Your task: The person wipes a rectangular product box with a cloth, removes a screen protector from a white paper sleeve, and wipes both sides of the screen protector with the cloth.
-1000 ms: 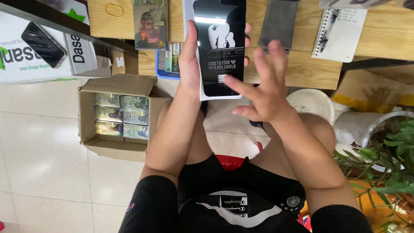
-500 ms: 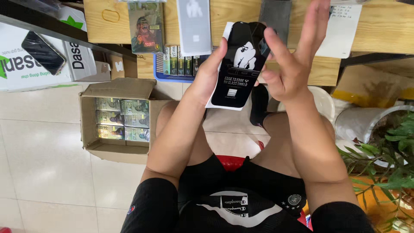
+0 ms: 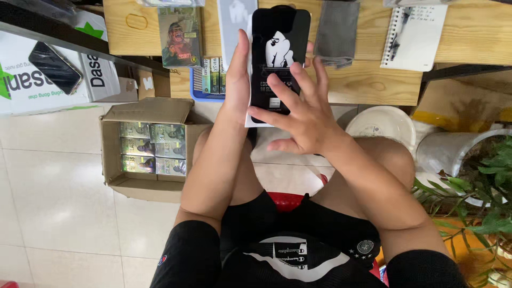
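While I watched from the head camera, the left hand (image 3: 237,80) gripped the edge of a flat, glossy black card (image 3: 280,53), held upright above the knees before the wooden table (image 3: 469,32). The right hand (image 3: 301,114), fingers spread open, pressed its smooth face. An open cardboard box (image 3: 114,154) sat left.

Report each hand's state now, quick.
Left hand: holding the black flat packet by its left edge.
Right hand: open, fingers spread on the packet's front.
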